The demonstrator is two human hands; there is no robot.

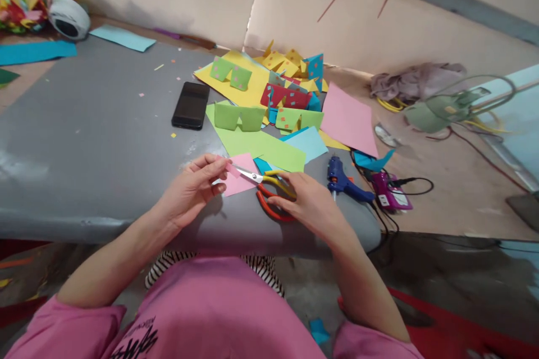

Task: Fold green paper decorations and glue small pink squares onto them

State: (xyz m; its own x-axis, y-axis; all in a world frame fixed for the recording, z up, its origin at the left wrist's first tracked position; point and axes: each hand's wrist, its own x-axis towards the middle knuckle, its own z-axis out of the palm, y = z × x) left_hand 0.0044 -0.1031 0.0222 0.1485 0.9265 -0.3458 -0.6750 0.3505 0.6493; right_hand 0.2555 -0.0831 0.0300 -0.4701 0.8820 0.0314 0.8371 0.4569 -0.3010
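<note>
My right hand [309,202] grips the scissors [255,177], which have one yellow and one red handle. Their blades point left toward my left hand [202,179]. Between its thumb and fingers, my left hand pinches a small piece of pink paper [231,169], with the blade tips at it. Under the blades a larger pink paper sheet [247,184] lies on the grey table cover. Just beyond are a green paper sheet [269,150] and paper glasses shapes, among them a plain green one [240,118] and a green one with orange spots [300,119].
A black phone [191,105] lies left of the papers. To the right are a blue glue gun [347,182], a purple power strip [389,193] with cables, and a green lamp or fan [442,109]. More paper glasses [288,96] and a white tape roll [69,17] sit toward the wall.
</note>
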